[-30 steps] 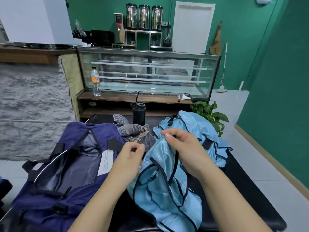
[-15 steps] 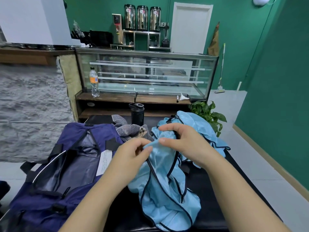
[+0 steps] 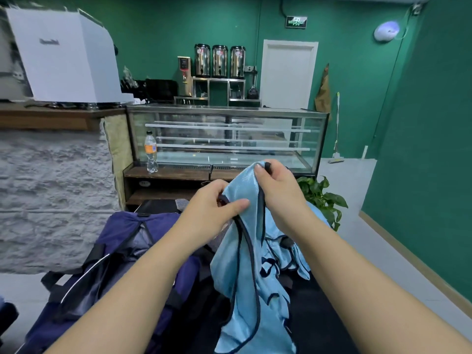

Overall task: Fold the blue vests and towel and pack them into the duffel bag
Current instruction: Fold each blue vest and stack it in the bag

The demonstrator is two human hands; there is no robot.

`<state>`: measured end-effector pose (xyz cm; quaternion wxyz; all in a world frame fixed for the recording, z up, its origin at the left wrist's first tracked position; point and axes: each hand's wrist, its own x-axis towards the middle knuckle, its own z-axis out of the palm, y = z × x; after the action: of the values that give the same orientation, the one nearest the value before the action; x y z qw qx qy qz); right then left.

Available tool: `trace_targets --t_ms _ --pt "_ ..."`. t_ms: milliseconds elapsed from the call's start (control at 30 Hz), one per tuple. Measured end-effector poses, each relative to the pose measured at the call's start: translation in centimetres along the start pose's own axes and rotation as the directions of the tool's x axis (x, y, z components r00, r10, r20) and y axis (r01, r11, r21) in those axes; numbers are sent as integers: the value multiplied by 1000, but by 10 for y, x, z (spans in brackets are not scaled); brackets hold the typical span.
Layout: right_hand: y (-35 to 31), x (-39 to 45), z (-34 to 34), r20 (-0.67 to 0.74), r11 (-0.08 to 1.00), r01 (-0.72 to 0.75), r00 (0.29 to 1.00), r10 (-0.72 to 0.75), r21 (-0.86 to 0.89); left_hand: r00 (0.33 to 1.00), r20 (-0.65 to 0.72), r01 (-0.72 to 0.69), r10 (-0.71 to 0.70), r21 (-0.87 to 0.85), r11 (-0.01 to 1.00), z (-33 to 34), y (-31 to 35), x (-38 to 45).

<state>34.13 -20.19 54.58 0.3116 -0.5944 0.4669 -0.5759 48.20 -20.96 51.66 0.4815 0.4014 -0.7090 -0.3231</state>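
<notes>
Both hands have come up off the table since the earlier frames, lifting one vest clear so it hangs in front of the display case instead of lying bunched on the dark tabletop; head has tilted up too. Left hand (image 3: 217,208) pinches the top edge of the blue vest (image 3: 245,277) at its dark binding, thumb laid over the fabric. Right hand (image 3: 278,190) pinches the other top corner higher up, fingers curled round the trim. Vest dangles between them, lower half draped down toward the table (image 3: 319,328). More light-blue vest fabric (image 3: 301,254) lies heaped just behind it, touching. Duffel bag (image 3: 122,251) sits open to the left, beside the vests. A bit of grey cloth (image 3: 181,202) peeks past the left wrist, probably the towel, mostly hidden.

Risks: hanging hem may snag the heap behind and drag it off the edge; uneven hand heights would likely give a skewed fold; a light pinch on slick mesh could slip.

Materials: vest is thin, shiny, fine mesh, limp, with narrow navy piping outlining armholes and neck. Bag is soft navy nylon with grey lining, black webbing straps, white piping, slumped open
</notes>
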Motion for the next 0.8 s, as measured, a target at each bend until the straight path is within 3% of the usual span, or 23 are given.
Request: trace_targets --t_ms 67,167,333,467,667,800 --pt "-9 2 3 -20 1000 11 1000 -12 -23 1000 -10 -29 30 80 996 6 5 0" --pt "-19 2 1 49 993 68 997 -64 -92 998 -49 -35 38 63 997 11 6 1" --pt "-11 -3 -11 250 901 149 967 -48 -407 999 -26 -40 41 23 999 3 7 5" --pt "1 -4 -19 322 895 156 947 -15 -418 1000 -26 -12 11 -62 998 5 1 9" --pt "18 -1 -18 145 917 125 987 -74 -379 998 4 62 -63 -273 960 13 -23 6" --pt "23 0 -17 58 970 56 997 -44 -236 993 95 80 -66 -155 985 30 -42 -3"
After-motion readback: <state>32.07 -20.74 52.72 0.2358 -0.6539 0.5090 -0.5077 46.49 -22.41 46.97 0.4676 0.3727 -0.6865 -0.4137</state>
